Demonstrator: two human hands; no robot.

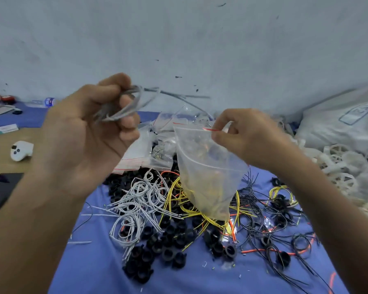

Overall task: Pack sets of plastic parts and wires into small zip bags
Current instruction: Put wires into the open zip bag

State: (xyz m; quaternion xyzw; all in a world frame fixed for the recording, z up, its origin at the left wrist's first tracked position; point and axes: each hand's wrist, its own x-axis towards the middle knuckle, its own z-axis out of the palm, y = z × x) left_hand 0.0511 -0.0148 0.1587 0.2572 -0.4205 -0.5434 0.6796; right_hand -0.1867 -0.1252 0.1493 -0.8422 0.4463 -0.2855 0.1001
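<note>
Clear plastic zip bag point(202, 166) pinched at its red-striped lip by right hand point(251, 139).
Left hand point(89, 128) grips coiled grey wires point(128, 105); floppy mouth could snag loose ends.

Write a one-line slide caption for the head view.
Left hand holds coiled grey wire beside a clear zip bag that the right hand pinches at its top, above a blue cloth.

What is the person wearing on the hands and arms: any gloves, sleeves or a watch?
Nothing worn shows. The left hand and right hand are bare, with no gloves or rings in view. The left forearm and right forearm are bare to the frame's edge: no sleeve, watch or wristband visible.
</note>
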